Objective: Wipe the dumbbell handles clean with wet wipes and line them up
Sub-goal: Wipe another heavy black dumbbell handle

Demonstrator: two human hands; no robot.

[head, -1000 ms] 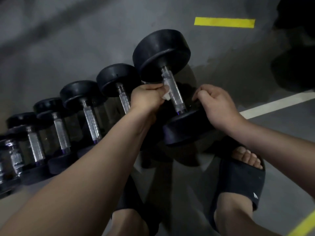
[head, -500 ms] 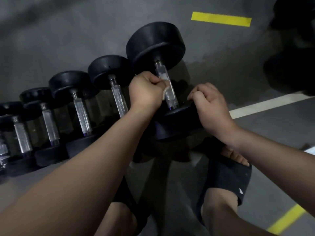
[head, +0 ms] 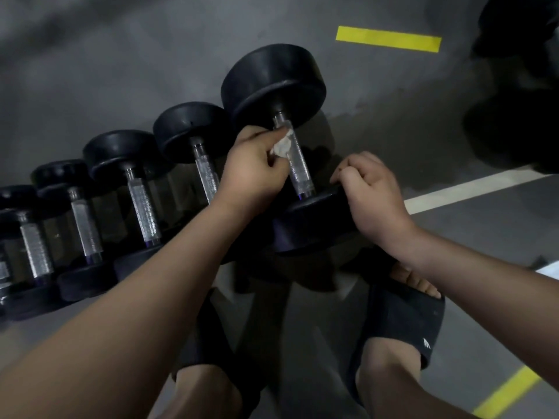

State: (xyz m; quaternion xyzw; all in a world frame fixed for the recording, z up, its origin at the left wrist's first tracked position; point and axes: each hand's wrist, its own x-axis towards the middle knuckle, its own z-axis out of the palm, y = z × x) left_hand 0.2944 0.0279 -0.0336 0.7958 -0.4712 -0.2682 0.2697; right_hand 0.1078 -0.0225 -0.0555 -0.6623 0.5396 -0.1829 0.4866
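A large dumbbell (head: 273, 83) sits at the right end of a row of smaller dumbbells (head: 136, 182) on a grey floor (head: 121, 55). The left hand (head: 254, 167) has its fingers curled, pinching a crumpled wet wipe (head: 282, 145) against the top of the dumbbell's knurled handle (head: 299, 169). The right hand (head: 369, 192) curls over its near head (head: 314, 228), apparently gripping, though the dim light blurs the fingers. Sandalled toes (head: 414, 281) sit just beside that head. If the steadying grip slips, the weight could roll onto them.
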